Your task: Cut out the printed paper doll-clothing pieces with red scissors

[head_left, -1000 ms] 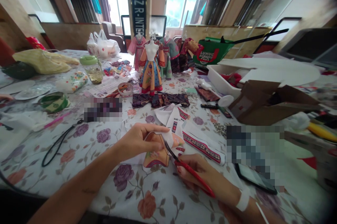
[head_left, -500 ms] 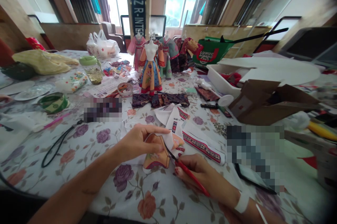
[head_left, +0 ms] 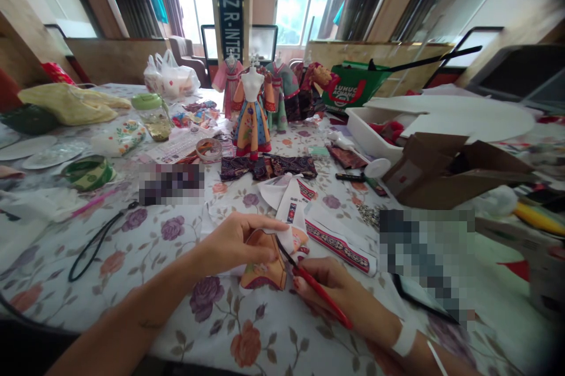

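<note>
My left hand (head_left: 247, 240) pinches a printed orange fabric piece (head_left: 267, 264), with a curved dark red lower edge, between thumb and fingers. In my right hand (head_left: 326, 285) is a pair of red-handled scissors (head_left: 320, 293). Their dark blades reach up and left, along the right side of the orange fabric. Just beyond lie white fabric pieces with red and black patterned bands (head_left: 338, 242). Farther off, a small dress form (head_left: 252, 108) wears an orange and blue skirt, and a dark patterned fabric strip (head_left: 286, 167) lies in front of it.
More dressed miniature forms (head_left: 279, 90) stand at the back. At right are a brown cardboard box (head_left: 424, 173) and a white bin (head_left: 368, 129). A lidded jar (head_left: 154, 117), green tape roll (head_left: 90, 173) and black cord loop (head_left: 95, 243) lie to the left on a flowered tablecloth (head_left: 176, 305).
The scissor blades have moved slightly up along the orange fabric's right side. The fabric has turned a little and hangs slightly lower. Both hands keep their grip.
</note>
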Action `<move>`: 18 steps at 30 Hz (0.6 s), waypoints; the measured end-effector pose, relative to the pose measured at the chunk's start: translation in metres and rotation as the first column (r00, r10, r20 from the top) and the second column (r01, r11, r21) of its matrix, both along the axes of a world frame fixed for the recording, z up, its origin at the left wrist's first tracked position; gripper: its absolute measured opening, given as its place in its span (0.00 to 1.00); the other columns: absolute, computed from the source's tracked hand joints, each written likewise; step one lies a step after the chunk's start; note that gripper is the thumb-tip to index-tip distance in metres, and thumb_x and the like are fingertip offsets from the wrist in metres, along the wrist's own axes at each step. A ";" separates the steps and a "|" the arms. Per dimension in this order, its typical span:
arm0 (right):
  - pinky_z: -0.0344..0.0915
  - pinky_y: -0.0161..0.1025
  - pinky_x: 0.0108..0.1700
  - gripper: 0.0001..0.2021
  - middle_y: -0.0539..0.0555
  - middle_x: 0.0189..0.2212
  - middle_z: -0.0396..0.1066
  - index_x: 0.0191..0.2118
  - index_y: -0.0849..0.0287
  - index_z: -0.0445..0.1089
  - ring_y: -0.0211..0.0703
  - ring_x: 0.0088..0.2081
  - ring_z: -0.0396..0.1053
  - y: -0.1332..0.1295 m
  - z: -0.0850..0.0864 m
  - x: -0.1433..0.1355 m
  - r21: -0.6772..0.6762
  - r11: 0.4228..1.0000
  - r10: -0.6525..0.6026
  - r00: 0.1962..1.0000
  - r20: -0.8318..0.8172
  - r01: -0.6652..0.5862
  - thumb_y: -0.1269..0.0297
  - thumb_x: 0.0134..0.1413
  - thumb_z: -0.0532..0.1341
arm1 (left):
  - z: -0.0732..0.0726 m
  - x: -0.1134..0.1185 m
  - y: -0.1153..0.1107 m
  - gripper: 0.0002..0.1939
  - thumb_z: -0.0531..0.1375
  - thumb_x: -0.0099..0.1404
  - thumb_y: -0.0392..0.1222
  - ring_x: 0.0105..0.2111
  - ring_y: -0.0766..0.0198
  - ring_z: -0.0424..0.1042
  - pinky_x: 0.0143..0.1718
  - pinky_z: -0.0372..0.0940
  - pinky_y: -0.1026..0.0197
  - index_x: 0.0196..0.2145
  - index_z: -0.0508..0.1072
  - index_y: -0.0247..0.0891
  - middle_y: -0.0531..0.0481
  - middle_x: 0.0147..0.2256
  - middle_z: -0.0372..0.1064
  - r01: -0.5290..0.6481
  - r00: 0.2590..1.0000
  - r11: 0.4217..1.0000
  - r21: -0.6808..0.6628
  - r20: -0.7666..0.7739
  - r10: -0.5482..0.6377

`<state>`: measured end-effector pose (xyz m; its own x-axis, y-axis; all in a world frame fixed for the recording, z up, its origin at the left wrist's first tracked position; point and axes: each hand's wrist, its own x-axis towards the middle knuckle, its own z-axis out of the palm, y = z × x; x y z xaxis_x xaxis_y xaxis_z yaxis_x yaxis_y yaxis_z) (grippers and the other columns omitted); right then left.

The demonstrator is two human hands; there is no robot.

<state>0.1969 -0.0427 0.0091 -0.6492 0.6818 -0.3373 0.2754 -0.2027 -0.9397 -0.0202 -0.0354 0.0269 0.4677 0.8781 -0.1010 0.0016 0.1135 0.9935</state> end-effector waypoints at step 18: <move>0.40 0.29 0.16 0.23 0.44 0.13 0.54 0.20 0.59 0.56 0.27 0.16 0.45 -0.001 0.003 -0.001 -0.014 1.000 -0.014 0.999 0.039 0.015 0.46 0.47 0.63 | -0.002 -0.003 0.000 0.24 0.65 0.55 0.39 0.16 0.74 0.55 0.18 0.49 0.68 0.51 0.72 0.36 0.59 0.17 0.57 0.017 1.000 1.000 0.026 -0.015 -0.017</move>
